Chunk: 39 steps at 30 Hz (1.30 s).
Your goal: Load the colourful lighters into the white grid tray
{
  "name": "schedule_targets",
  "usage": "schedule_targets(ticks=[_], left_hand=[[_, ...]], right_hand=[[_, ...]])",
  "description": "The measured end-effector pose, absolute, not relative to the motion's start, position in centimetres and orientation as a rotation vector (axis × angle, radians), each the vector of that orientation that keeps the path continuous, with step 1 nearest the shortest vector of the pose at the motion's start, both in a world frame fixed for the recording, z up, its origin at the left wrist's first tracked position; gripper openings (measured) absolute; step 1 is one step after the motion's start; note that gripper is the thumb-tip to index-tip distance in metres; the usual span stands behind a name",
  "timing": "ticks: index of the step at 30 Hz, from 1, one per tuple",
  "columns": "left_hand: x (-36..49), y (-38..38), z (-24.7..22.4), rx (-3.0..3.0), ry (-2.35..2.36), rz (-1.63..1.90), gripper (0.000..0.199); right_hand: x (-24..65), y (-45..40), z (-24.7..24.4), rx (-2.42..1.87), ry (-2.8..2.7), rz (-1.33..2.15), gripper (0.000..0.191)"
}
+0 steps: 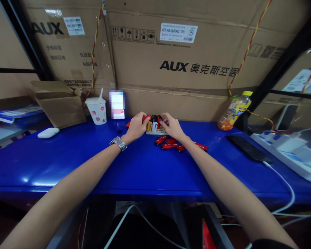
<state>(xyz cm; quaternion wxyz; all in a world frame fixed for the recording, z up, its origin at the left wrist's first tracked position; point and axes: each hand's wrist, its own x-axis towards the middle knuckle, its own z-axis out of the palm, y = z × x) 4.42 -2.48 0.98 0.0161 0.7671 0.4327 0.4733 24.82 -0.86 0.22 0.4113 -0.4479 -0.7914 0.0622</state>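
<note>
Bright, even light; white glare on blue tabletop (glossy paint); wide-angle bowing at frame edges.

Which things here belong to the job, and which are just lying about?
Job: left hand holding a red lighter, right hand, lighter rack, loose red lighters.

Lying about: paper cup, mouse, drink bottle, power strip.

1. Makeshift work corner in a storeroom or small office.
2. Big AUX air-conditioner cartons stacked right behind the desk — stockroom clutter.
3. Mouse, power strip and loose cables — office gear.
4. Red lighters laid out as on a work table.
5. Paper cup and drink bottle nearby — everyday desk use.
</note>
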Motion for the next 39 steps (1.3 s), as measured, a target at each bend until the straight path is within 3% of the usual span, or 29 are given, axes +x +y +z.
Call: schedule_targets(ticks=[5,14,21,27,33,39], left_hand=[[4.6,-2.5,0.9,2.485,1.217,1.593,0.014],[5.3,-3.3,0.9,2.651,0.989,1.639,0.022],[2.9,-1.7,0.8,2.586,1.602,1.541,0.023],[0.9,-1.6,-0.3,2.528,2.265,0.89,0.025],[0.9,-1.8,-0.8,2.463,2.361,0.629,0.025],[0.8,-1.8,-0.7,2.519,2.334,0.687,0.025]], right_hand=[[24.0,-2.1,1.4,-1.141,-1.928,0.072,0.03],[22.4,-2.4,2.1,-0.865,-1.847,0.357,0.038],[26.1,-0.9,1.9,-0.956,-1.706,0.298,0.036],[26.8,-0.7,0.8,-1.095,-1.949,0.177,0.017],[25.2,-1.4,1.3,-1.14,-2.087,0.026,0.021],[25.0,-2.4,2.2,-1.18,-2.213,-0.011,0.021]])
